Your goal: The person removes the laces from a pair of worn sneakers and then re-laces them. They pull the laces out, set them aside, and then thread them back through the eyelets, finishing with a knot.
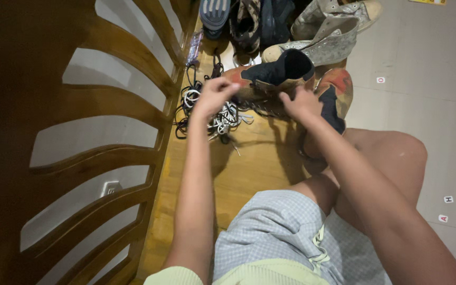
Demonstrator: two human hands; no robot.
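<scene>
The person sat on the wooden floor with a brown high-top shoe lying on its side out in front of their knees. The left hand was pinched shut on the shoelace, and the right hand clamped the shoe's side to steady it. I'd say pull the lace evenly while that grip stays firm, and keep clear of the heap of loose laces beside it.
</scene>
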